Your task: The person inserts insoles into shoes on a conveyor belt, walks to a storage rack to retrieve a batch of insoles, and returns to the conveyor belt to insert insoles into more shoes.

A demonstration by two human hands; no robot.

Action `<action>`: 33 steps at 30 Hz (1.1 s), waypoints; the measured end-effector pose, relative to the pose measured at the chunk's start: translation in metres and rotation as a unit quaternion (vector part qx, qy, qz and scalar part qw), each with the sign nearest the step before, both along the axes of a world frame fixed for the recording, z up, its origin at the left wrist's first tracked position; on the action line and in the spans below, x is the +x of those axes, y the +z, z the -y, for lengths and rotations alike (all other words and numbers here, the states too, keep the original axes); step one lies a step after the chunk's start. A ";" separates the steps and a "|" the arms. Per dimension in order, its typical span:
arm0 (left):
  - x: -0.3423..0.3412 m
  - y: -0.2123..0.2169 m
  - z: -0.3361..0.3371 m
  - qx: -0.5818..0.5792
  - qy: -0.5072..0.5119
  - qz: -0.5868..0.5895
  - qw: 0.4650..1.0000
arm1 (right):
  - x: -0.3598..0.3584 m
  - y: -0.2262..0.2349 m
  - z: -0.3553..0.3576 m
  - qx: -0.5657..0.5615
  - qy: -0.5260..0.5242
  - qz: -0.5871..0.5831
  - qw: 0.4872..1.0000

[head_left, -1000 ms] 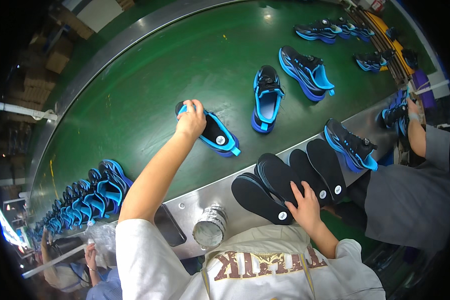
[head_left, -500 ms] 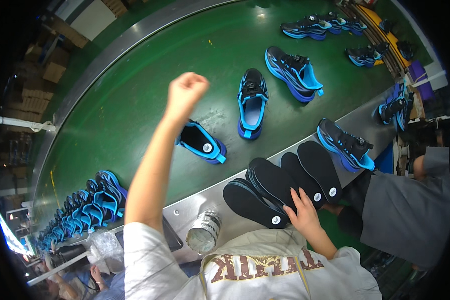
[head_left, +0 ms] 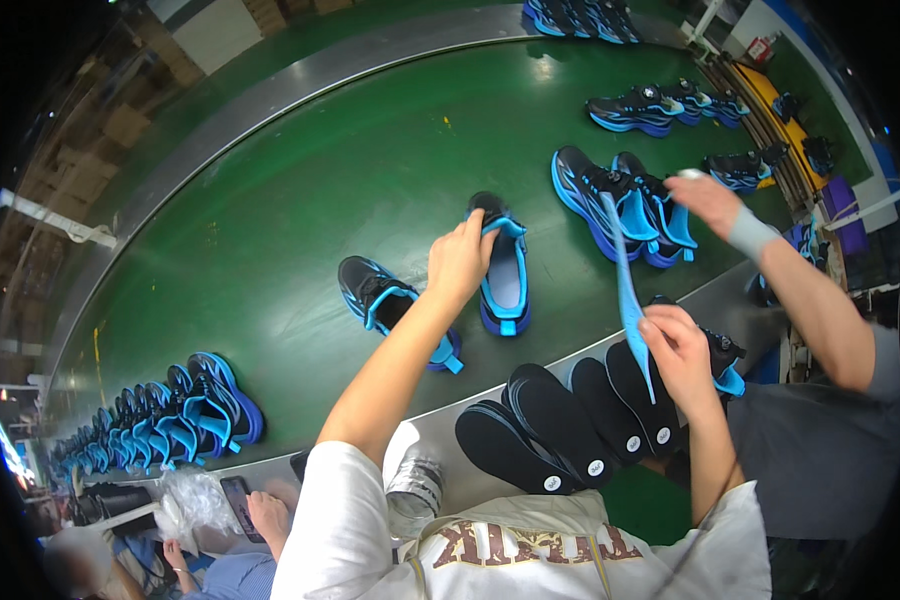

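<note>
My left hand [head_left: 460,258] is closed on the upper of a black-and-blue sneaker [head_left: 513,318], its heel toward me and a pale footbed showing inside. In my right hand [head_left: 678,355] an insole [head_left: 626,290] is pinched near its lower end; it stands almost edge-on, light blue side showing, above the work surface. Left of the gripped shoe lies another sneaker [head_left: 358,280], partly hidden behind my left forearm. Below my right hand, several black insoles [head_left: 550,415] with round white stickers lie overlapping on the metal ledge.
A co-worker's hand [head_left: 710,205] with a wrist band reaches in from the right beside two sneakers [head_left: 582,195]. A row of sneakers [head_left: 210,400] lines the left side of the green belt [head_left: 270,220]. A silvery taped container [head_left: 413,495] stands on the ledge.
My left hand has come down from a raised fist onto the middle sneaker. My right hand has lifted an insole off the pile. The co-worker's arm and a second shoe have appeared at right.
</note>
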State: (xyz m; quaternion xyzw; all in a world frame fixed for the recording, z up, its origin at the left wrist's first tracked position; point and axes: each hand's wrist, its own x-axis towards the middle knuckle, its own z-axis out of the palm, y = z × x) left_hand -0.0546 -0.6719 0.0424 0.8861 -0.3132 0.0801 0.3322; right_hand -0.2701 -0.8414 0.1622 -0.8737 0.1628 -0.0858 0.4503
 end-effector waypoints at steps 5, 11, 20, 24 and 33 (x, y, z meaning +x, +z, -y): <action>-0.005 0.018 -0.019 -0.016 0.036 -0.119 0.992 | 0.071 -0.002 -0.022 0.115 0.131 -0.275 0.945; 0.010 -0.006 -0.023 -0.011 -0.033 -0.215 0.976 | 0.115 -0.105 -0.067 -0.257 0.168 -0.192 0.932; 0.005 -0.002 -0.037 -0.069 -0.080 -0.332 0.937 | 0.086 -0.091 -0.079 -0.424 0.192 -0.132 0.875; -0.001 -0.006 -0.030 -0.085 -0.046 -0.317 0.944 | 0.101 -0.095 -0.064 -0.344 0.210 -0.275 0.873; -0.006 -0.027 -0.025 -0.120 -0.029 -0.352 0.928 | 0.114 -0.148 -0.060 -0.415 0.272 -0.131 0.858</action>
